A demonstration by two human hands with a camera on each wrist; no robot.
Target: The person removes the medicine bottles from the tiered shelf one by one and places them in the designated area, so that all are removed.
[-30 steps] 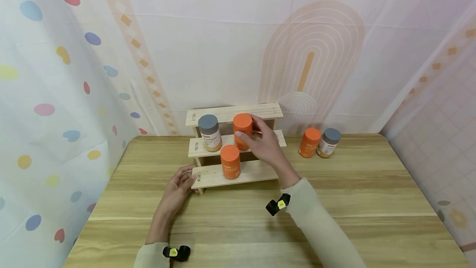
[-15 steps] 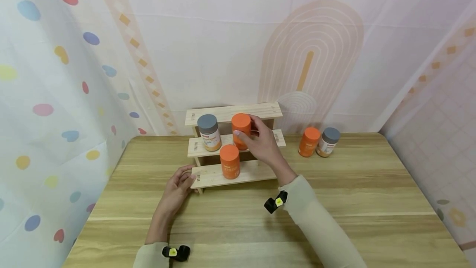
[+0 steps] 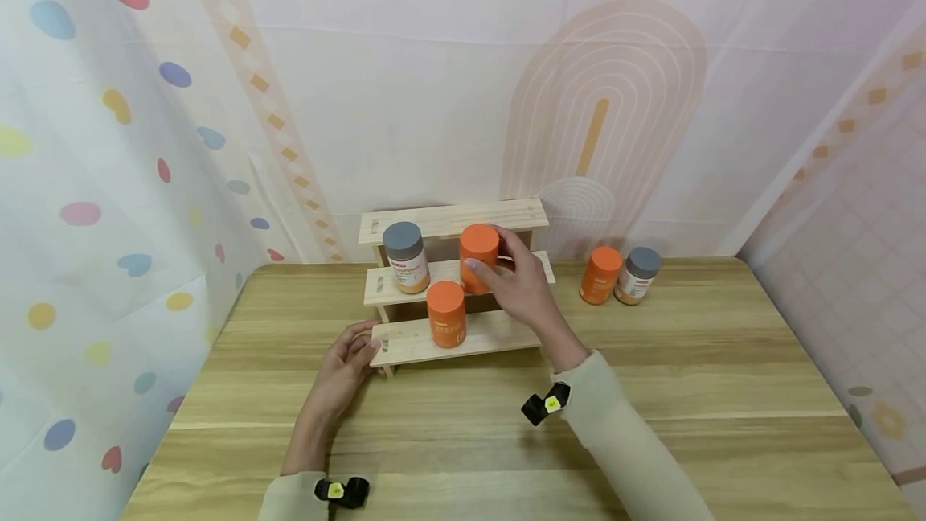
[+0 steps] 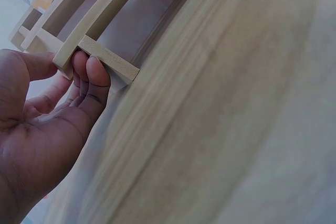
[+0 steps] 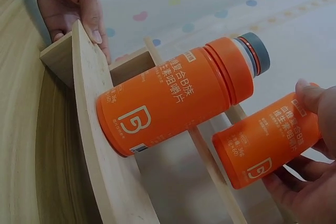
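Observation:
A three-step wooden display rack (image 3: 506, 332) stands near the back of the table. My left hand (image 3: 343, 368) grips the left end of its lowest step; in the left wrist view the thumb lies on the plank edge and the fingers curl under it beside the rack's leg (image 4: 113, 62). At the middle step, my right hand (image 3: 522, 284) holds an upright orange bottle (image 5: 262, 145) between thumb and fingers. Whether its base touches the step I cannot tell. Another orange bottle (image 3: 447, 316) stands on the lowest step. A grey-lidded bottle (image 3: 407, 260) stands at the middle step's left.
Right of the rack, an orange bottle (image 3: 600, 276) and a grey-lidded bottle (image 3: 637, 276) stand side by side on the wood-grain table (image 3: 723, 376). A patterned cloth (image 3: 434, 103) hangs behind the rack and along both sides.
Over the last half second my right hand has shifted slightly right along the middle step with the orange bottle. My left hand stays at the rack's lower left end.

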